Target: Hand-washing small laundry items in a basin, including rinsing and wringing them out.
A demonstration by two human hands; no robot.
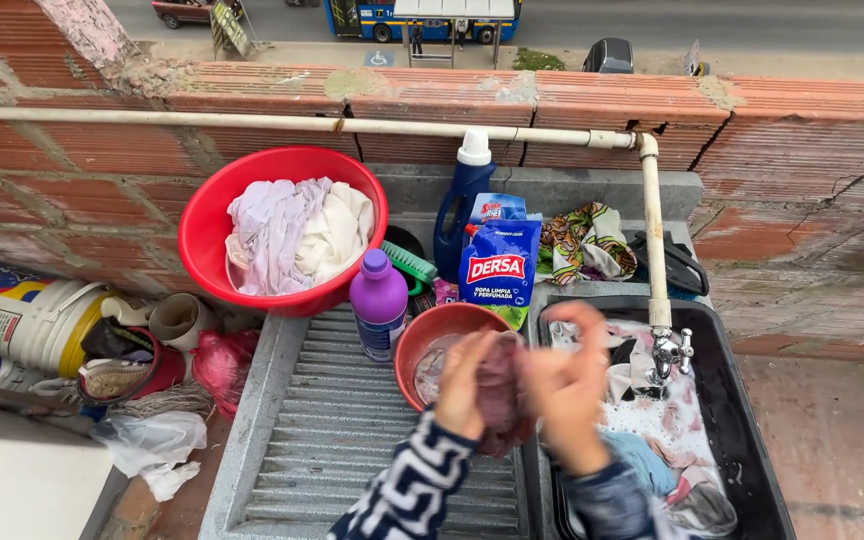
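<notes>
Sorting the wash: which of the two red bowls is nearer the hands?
The small red plastic bowl, right behind the hands; the large red plastic basin of pale laundry sits farther back left.

Head camera, looking steeply down over an outdoor washing stand

It sits close above the ribbed washboard (352,440), facing the brick wall (552,110) along the stand's far edge; the street shows beyond the wall at the top, and both forearms enter from the near edge. No second view shares the scene.
</notes>
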